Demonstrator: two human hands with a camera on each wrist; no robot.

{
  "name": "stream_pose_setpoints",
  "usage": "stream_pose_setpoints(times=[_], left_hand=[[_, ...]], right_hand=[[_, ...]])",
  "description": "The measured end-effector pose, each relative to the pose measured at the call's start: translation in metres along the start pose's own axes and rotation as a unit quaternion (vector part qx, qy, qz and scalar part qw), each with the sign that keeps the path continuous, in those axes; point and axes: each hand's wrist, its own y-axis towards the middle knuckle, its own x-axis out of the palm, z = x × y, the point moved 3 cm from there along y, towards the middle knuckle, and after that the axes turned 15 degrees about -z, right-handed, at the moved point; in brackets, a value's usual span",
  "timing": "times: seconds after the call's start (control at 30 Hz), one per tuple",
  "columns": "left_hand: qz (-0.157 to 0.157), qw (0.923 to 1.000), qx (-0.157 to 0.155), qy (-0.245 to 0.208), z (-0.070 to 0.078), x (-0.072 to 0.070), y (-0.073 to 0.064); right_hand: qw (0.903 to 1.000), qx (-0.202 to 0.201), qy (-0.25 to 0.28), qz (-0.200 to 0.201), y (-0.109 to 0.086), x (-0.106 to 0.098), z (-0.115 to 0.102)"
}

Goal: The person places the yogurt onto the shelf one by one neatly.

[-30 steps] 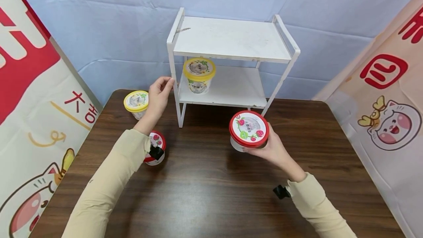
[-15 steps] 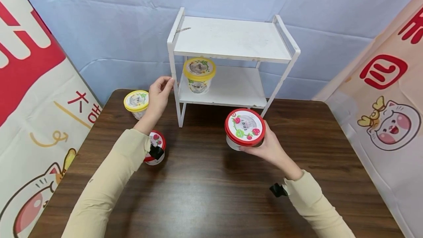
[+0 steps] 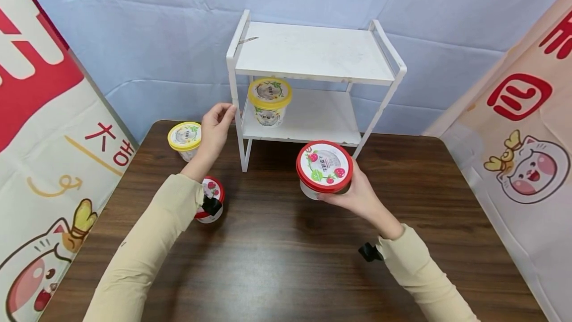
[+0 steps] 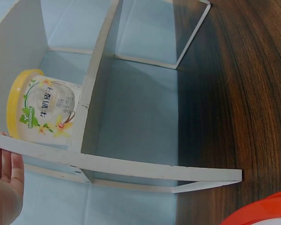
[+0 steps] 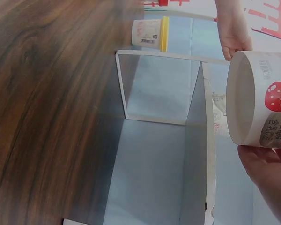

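Observation:
My right hand (image 3: 363, 194) grips a paper tub with a red lid (image 3: 325, 165) and strawberry pictures, held up in front of the white rack's lower shelf (image 3: 315, 113). In the right wrist view, that tub's white base (image 5: 241, 98) shows, with the fingers (image 5: 267, 173) around its side. At the rack's left front post (image 3: 237, 93), my left hand (image 3: 213, 130) holds on with curled fingers; in the left wrist view its fingers (image 4: 7, 166) reach behind the post. A yellow-lidded tub (image 3: 270, 97) stands upright at the left end of the lower shelf.
On the brown table (image 3: 277, 262), another yellow-lidded tub (image 3: 184, 137) stands left of the rack. Nearer, a second red-lidded tub (image 3: 212, 189) is partly hidden by my left sleeve (image 3: 156, 232). The rack's upper shelf (image 3: 313, 51) overhangs the lower one. A pale blue cloth hangs behind.
My right hand has carried the red-lidded tub left and slightly farther away, toward the rack. The left hand has stayed at the post.

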Motion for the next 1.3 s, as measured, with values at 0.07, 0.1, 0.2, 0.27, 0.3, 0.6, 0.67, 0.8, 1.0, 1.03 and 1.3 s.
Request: stream_pose_setpoints(times=[0.07,0.1,0.2,0.27,0.3,0.6,0.67,0.8,1.0,1.03,1.3], left_hand=[[0.0,1.0,0.001,-0.001,0.0,0.0,0.0],[0.0,1.0,0.001,-0.001,0.0,0.0,0.0],[0.001,1.0,0.005,-0.001,0.0,0.0,0.0],[0.001,1.0,0.007,-0.001,0.0,0.0,0.0],[0.001,1.0,0.007,-0.002,0.0,0.0,0.0],[0.0,1.0,0.007,-0.005,0.0,0.001,0.0],[0.0,1.0,0.006,-0.007,-0.001,0.001,0.0],[0.002,1.0,0.004,-0.009,-0.001,0.001,0.0],[0.001,0.9999,0.009,-0.009,-0.001,0.001,0.0],[0.0,0.9999,0.009,-0.01,-0.001,0.001,0.0],[0.002,0.9999,0.011,-0.01,-0.003,0.0,0.001]], right_hand=[[1.0,-0.002,0.0,0.002,0.002,0.0,0.008],[1.0,-0.003,-0.001,0.004,0.003,0.0,0.012],[0.9999,-0.007,-0.001,0.011,0.005,0.0,0.019],[0.9998,-0.013,0.002,0.012,0.006,0.001,0.019],[0.9998,-0.016,0.004,0.013,0.006,0.001,0.018],[0.9995,-0.021,0.004,0.023,0.009,0.0,0.011],[0.9995,-0.018,0.003,0.027,0.01,0.0,0.009],[0.9992,-0.015,0.01,0.035,0.011,-0.001,0.005],[0.9987,-0.022,0.019,0.043,0.013,-0.002,-0.001],[0.9986,-0.024,0.02,0.043,0.013,-0.002,-0.001],[0.997,-0.05,0.033,0.049,0.016,-0.003,-0.015]])
